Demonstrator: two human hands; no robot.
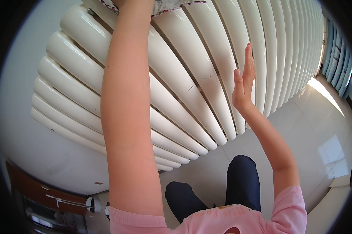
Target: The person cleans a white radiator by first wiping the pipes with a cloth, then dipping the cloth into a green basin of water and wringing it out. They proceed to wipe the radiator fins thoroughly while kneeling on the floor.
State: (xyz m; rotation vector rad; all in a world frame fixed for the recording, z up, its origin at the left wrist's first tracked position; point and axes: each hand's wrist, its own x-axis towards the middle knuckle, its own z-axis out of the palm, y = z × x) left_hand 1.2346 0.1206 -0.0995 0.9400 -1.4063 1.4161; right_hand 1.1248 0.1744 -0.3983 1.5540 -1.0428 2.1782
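My left arm stretches up across the white column radiator (181,73), and the hand itself lies past the top edge, out of view. Close to that wrist, a pale grey cloth (170,6) with a dark red stitched edge lies over the top of the radiator columns. My right hand (244,80) is held upright at the radiator's front, seen edge-on, its fingers extended together and the thumb apart. It holds nothing; whether the palm touches the columns cannot be told. Small dark marks show on the white paint between my arms.
My knees in dark trousers (243,181) are below the radiator, above a glossy tiled floor (298,140). A white wall (47,152) runs along the left. At lower left stand a brown wooden piece (27,181) and a white stand fan (94,204). Blue padded fabric (338,58) is at far right.
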